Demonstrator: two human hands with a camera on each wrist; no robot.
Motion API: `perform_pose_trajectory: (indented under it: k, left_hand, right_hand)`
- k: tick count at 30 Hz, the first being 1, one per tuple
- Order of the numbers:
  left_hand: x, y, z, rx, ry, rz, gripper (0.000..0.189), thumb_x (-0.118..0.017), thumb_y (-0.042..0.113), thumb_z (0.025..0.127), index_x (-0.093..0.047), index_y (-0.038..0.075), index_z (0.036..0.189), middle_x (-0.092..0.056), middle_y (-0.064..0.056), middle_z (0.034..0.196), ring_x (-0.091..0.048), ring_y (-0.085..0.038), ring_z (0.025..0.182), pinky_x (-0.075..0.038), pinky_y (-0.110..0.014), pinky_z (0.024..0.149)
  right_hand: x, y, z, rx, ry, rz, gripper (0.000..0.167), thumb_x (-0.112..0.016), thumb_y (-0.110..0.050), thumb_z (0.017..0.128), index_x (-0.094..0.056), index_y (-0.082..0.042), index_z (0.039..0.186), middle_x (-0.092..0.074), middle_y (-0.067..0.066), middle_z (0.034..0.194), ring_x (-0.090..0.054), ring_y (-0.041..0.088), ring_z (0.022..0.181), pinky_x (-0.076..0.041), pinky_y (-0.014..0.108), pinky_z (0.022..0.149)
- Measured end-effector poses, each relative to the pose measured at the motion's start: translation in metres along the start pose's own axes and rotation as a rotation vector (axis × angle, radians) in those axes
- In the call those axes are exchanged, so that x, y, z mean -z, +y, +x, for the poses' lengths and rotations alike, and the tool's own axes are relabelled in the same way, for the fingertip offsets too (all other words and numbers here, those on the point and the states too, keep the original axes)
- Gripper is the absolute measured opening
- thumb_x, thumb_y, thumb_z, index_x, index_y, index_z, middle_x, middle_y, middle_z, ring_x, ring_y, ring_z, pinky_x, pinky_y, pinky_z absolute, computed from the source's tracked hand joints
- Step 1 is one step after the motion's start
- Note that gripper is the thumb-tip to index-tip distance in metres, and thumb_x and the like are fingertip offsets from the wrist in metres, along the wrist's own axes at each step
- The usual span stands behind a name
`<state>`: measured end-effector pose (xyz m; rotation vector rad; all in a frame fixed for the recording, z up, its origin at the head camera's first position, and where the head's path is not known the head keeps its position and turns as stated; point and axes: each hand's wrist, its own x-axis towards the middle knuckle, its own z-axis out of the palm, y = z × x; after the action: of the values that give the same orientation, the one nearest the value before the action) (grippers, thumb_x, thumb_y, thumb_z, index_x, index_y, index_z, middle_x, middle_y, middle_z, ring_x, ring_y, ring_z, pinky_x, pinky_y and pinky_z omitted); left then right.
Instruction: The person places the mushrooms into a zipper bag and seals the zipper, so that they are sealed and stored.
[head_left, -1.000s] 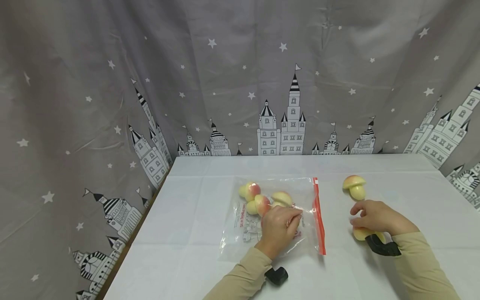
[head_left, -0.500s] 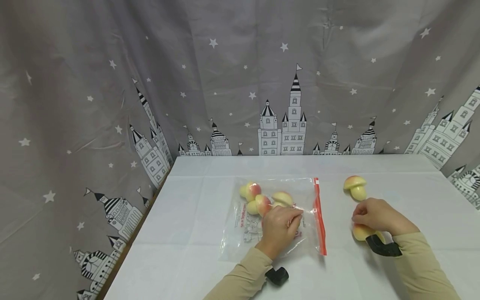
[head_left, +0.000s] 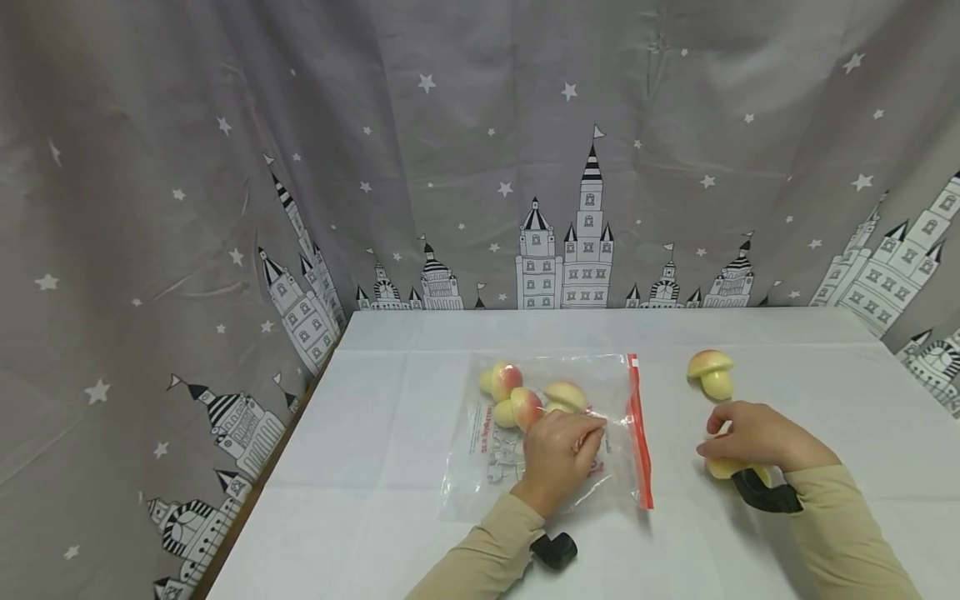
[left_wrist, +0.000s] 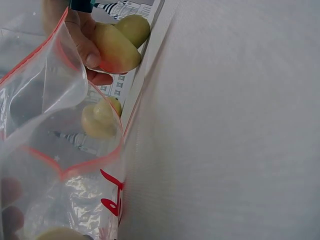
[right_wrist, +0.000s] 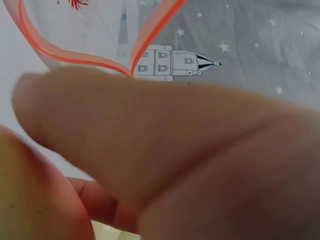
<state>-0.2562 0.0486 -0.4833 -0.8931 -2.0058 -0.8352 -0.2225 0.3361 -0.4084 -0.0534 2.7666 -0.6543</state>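
Near mushroom (head_left: 723, 468): at 3 o'clock from the clear bag (head_left: 504, 462), beneath the right hand (head_left: 761, 437); looks like light, stiff moulded plastic or foam, unlikely to break; the smooth skin may slip.
Best hold: probably thumb and fingers across the cap's widest part (the stem would serve too, though it is stubbier).
Far mushroom (head_left: 710, 375): on the table (head_left: 360, 400) at the near one's 12 o'clock; similar shape and colour, so likely the same feel.
Bagged mushrooms (head_left: 517, 410): three plainly seen inside, from 10 to 12 o'clock of the bag's middle; their weight should help pin it.
Clear bag: limp film, apt to crumple and slide; red zip edge (head_left: 639, 433) at 3 o'clock, lips gaping in the left wrist view; best pinched by one lip near the zip.
Left hand (head_left: 561, 454): over the bag, forearm in from 7 o'clock; fingers curled in, seemingly pinching the film.
Right hand: forearm in from 5 o'clock, thumb angled down; fingers loosely bent, a gap between thumb and forefinger; thumb overlaps the cap in the left wrist view, but cannot tell whether it grips.
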Motion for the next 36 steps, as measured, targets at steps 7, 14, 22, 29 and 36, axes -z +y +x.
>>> perform_pose_trajectory:
  k: [7, 14, 22, 29, 36]
  left_hand:
    - [-0.0002, -0.0012, -0.001, 0.007, -0.006, -0.007, 0.009, -0.076, 0.014, 0.086, -0.082, 0.017, 0.092, -0.08, 0.01, 0.089, -0.07, -0.005, 0.075, -0.052, -0.016, 0.07]
    - [0.0, -0.0013, -0.0007, 0.004, 0.002, -0.004, 0.009, -0.077, 0.015, 0.085, -0.082, 0.018, 0.091, -0.08, 0.011, 0.088, -0.07, -0.005, 0.075, -0.052, -0.016, 0.07]
    - [0.0007, -0.0003, 0.0001, -0.005, 0.011, 0.002, 0.009, -0.077, 0.015, 0.084, -0.082, 0.018, 0.091, -0.08, 0.011, 0.088, -0.07, -0.005, 0.075, -0.052, -0.016, 0.07]
    - [-0.0001, -0.0009, -0.0001, -0.006, 0.007, 0.012, 0.009, -0.077, 0.016, 0.085, -0.082, 0.02, 0.092, -0.08, 0.011, 0.088, -0.07, -0.004, 0.076, -0.052, -0.016, 0.071]
    - [0.0, -0.001, -0.0006, -0.003, 0.007, 0.019, 0.01, -0.078, 0.016, 0.084, -0.082, 0.02, 0.092, -0.08, 0.012, 0.088, -0.07, -0.004, 0.076, -0.052, -0.016, 0.071]
  right_hand:
    - [-0.0038, -0.0018, -0.0046, -0.075, -0.057, 0.045, 0.031, -0.076, -0.038, 0.081, -0.06, -0.014, 0.09, -0.056, 0.004, 0.079, -0.049, 0.018, 0.058, -0.041, 0.026, 0.045]
    - [-0.0034, -0.0035, -0.0024, -0.103, -0.099, 0.062, 0.031, -0.074, -0.038, 0.082, -0.059, -0.012, 0.09, -0.058, 0.008, 0.087, -0.058, 0.024, 0.076, -0.053, 0.036, 0.049]
    - [-0.0036, -0.0041, -0.0013, -0.118, -0.112, 0.097, 0.029, -0.074, -0.036, 0.084, -0.059, -0.012, 0.09, -0.057, 0.008, 0.088, -0.057, 0.024, 0.078, -0.056, 0.04, 0.051]
    - [-0.004, -0.0044, -0.0015, -0.115, -0.044, 0.102, 0.034, -0.077, -0.038, 0.084, -0.059, -0.012, 0.095, -0.054, 0.006, 0.08, -0.053, 0.02, 0.067, -0.047, 0.029, 0.047]
    - [-0.0072, -0.0069, 0.0043, -0.019, 0.107, 0.073, 0.041, -0.077, -0.039, 0.084, -0.063, -0.007, 0.105, -0.058, 0.006, 0.078, -0.054, 0.02, 0.068, -0.043, 0.031, 0.054]
